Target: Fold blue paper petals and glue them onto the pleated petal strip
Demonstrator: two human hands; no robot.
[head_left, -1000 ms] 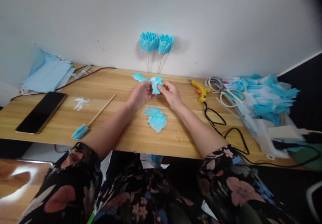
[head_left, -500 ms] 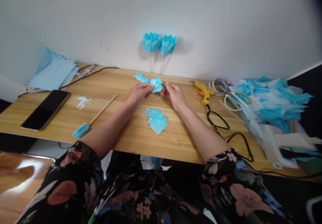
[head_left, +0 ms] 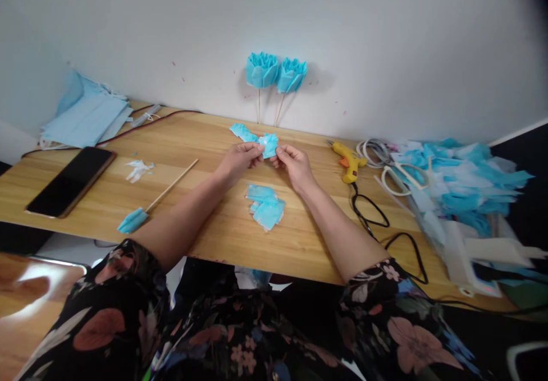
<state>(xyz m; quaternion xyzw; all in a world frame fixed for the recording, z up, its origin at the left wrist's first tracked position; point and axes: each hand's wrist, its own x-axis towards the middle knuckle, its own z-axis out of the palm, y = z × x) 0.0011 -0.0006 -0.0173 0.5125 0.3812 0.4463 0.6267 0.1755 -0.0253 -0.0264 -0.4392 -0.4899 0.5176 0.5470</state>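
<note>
A small light-blue piece of cloth (head_left: pixel 269 145) is held up between the person's two hands, above the back-middle part of the wooden table (head_left: pixel 226 229). It is thin and crinkled, with an uneven, ruffled edge and a paler, whitish patch toward its upper left; its finer folds are too small to make out. The left hand (head_left: pixel 240 161) pinches its left side between thumb and fingers, and the right hand (head_left: pixel 296 167) has its fingertips closed on the right side in an equally narrow grip. Just behind the left hand lies a crumpled blue strip (head_left: pixel 242 132), similar in colour. Nearer the person, between the forearms, a few flat blue pieces (head_left: pixel 266 207) overlap in a loose little pile. Beyond the hands, two blue flowers (head_left: pixel 262 70) on thin sticks lean side by side against the pale wall (head_left: pixel 171 21), their petals ruffled at the top. To the left are a thin stick with a blue bud (head_left: pixel 133 220) at its near end, some white scraps (head_left: pixel 139 170), a dark phone (head_left: pixel 71 181) and a stack of blue masks (head_left: pixel 85 119). To the right lie a yellow glue gun (head_left: pixel 351 165), white-handled scissors (head_left: pixel 396 182) and a big heap of blue and white cloth (head_left: pixel 462 184).
</note>
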